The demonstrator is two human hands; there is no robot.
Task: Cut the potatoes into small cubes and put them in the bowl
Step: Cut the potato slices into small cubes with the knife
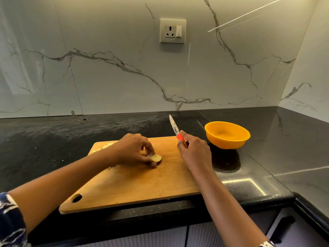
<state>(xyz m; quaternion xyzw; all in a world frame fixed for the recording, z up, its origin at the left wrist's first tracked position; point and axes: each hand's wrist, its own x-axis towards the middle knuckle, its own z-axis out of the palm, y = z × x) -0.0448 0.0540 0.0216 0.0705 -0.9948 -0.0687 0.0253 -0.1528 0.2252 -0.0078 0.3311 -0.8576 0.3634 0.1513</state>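
- Head view looks down on a wooden cutting board lying along the front edge of the black counter
- Left hand is down at the middle of the board, thumb and fingertips pinching a potato piece; it looks like a half or a thick slab, lying flat on the wood
- Right hand hovers over the board's right edge, fingers wrapped around the red handle of the knife; the blade is up off the wood, tip pointing toward the back wall, well clear of the potato
- Over at the board's far left corner there's a small pale heap of cut pieces, partly hidden behind the left wrist; whether they're proper cubes or just slices, I can't tell
- Orange bowl sits on the counter just off the board's far right corner, and it looks empty from here, no potato visible inside
- So we're partway, I'd say: some cutting is done, nothing has gone into the bowl yet
- What's left, by my reckoning: bring the blade down on the pinched piece, cut it into strips and then across into cubes, then carry everything to the bowl
- No whole potatoes in sight, so how many more are waiting I can't say
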